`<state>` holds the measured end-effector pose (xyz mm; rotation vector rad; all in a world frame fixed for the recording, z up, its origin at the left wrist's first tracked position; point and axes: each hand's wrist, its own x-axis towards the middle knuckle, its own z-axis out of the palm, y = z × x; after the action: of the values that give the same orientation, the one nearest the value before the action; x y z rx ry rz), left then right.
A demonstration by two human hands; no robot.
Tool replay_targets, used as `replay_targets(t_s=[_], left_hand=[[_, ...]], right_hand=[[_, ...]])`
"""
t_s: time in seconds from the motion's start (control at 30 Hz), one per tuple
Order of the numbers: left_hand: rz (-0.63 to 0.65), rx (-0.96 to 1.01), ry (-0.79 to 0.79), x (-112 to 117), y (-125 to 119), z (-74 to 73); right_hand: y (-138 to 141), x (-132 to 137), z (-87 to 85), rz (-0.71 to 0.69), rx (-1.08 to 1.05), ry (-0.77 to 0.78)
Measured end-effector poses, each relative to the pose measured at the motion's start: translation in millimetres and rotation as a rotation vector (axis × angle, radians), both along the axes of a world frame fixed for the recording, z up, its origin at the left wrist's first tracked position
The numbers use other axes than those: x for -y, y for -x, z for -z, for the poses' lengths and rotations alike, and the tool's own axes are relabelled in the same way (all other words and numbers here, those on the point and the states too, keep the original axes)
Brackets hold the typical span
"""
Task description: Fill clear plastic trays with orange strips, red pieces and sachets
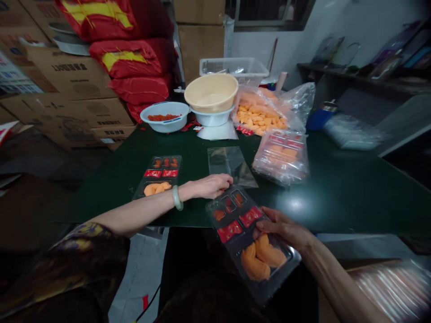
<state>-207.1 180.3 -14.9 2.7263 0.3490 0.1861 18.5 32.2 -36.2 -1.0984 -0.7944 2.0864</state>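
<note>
My right hand (281, 229) grips the right side of a dark compartment tray (243, 237), which tilts over the table's near edge. In the tray lie two orange crescent-shaped pieces (261, 256), two red packets (230, 232) and small reddish pieces (229, 205) in the top compartments. My left hand (215, 185), with a pale green bangle (177, 198) on its wrist, has its fingers curled at the near edge of a flat clear plastic bag (229, 161). The tray's top end is close below that hand. A second filled tray (160, 179) lies to the left, partly behind my forearm.
On the green table (191, 170) stand a blue basin (164, 117) of reddish pieces and a cream basin (211, 94). A large bag of orange pieces (261, 115) and a stack of bagged trays (282, 157) are at the right. Red sacks (134, 58) and cartons (74, 76) rise behind.
</note>
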Motion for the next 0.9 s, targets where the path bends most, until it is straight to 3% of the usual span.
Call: replay_targets(t_s=[0.2,0.33,0.5,0.6,0.9], left_hand=[[0.021,-0.022,-0.119,13.5,5.1,-16.0],[-0.044,-0.093,-0.235,14.6,5.5,-10.3],[-0.089,-0.043,-0.207,13.3,-2.5,10.5],[-0.090,-0.014,-0.202,15.9,-4.9,15.5],[-0.007,0.051,-0.080,30.8,10.8,-3.2]], right_hand=[[-4.8,8.0,0.1,0.029,-0.036,0.011],[-1.7,15.5,-2.1,-0.001,-0.088,-0.006],[12.8,17.4,1.0,-0.081,-0.192,0.043],[17.3,17.9,6.0,-0.088,-0.223,0.071],[1.2,31.1,2.9,0.056,-0.084,0.010]])
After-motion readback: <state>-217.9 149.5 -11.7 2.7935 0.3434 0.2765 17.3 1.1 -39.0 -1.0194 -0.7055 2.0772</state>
